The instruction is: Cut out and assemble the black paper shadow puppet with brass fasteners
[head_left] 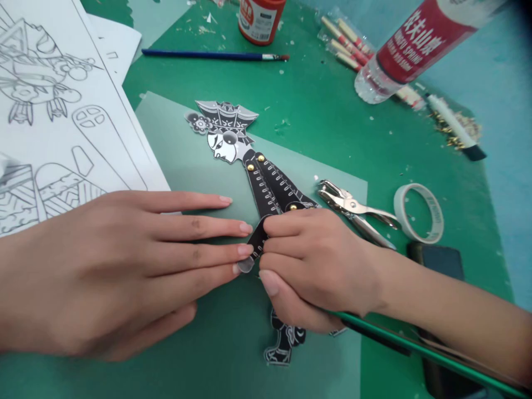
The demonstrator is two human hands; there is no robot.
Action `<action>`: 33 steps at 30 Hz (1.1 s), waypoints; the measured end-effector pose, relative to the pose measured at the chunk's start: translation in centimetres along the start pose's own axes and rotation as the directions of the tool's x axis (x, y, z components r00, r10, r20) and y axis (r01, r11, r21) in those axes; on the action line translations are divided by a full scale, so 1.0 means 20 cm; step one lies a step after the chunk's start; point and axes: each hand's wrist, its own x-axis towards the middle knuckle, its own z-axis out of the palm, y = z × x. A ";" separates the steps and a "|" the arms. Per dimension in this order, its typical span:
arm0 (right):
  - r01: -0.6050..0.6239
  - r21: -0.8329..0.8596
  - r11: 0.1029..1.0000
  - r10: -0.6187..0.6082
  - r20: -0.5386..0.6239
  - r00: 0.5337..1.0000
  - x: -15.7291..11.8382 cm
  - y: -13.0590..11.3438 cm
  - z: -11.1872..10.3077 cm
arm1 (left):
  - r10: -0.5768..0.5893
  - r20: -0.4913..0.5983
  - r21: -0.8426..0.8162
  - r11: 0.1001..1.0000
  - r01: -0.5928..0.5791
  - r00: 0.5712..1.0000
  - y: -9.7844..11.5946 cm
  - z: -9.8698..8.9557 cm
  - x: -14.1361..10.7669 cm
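Note:
A black-and-white paper puppet (pixel 270 185) with a hatted head and jointed limbs lies on a translucent sheet (pixel 328 172). Gold-coloured round fasteners join its black parts. My left hand (pixel 124 271) is flat with fingers stretched out, their tips touching the lower end of a black limb piece. Just right of them, my right hand (pixel 316 260) is closed over the puppet, hiding its middle. From under the right palm a long green pencil-like stick (pixel 419 349) runs to the lower right. The puppet's boot shows below that hand.
Beside my right hand are a metal hole punch (pixel 353 208), a tape roll (pixel 419 213) and a dark phone (pixel 440 260). Farther back are a water bottle (pixel 419 44), wrapped pencils (pixel 344 44), a marker (pixel 455 124), a paintbrush (pixel 208 55) and a red jar (pixel 261 22). Line drawings (pixel 62 111) lie left.

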 end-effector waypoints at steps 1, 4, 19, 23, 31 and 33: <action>-0.004 0.004 1.000 0.004 0.001 1.000 0.00 0.00 0.00 | 0.004 -0.001 -0.002 1.000 -0.004 1.000 0.00 0.00 0.00; -0.011 0.012 1.000 0.011 0.003 1.000 0.00 0.00 0.00 | 0.007 -0.001 -0.014 1.000 -0.007 1.000 0.00 0.00 0.00; -0.002 0.042 0.999 0.005 -0.077 0.997 0.01 0.00 0.00 | 0.014 -0.056 -0.048 0.999 -0.016 0.998 0.02 0.00 0.03; 0.003 0.039 0.999 0.001 -0.089 0.996 0.01 0.00 0.00 | 0.047 -0.025 -0.028 0.998 -0.048 0.999 0.01 0.00 0.00; 0.002 0.038 0.999 0.001 -0.073 0.997 0.01 0.00 0.00 | 0.056 0.012 -0.038 0.998 -0.055 0.998 0.00 0.01 -0.03; 0.006 0.041 0.999 -0.004 -0.069 0.998 0.01 0.00 0.00 | 0.053 0.003 -0.054 0.997 -0.052 0.999 0.00 0.01 -0.03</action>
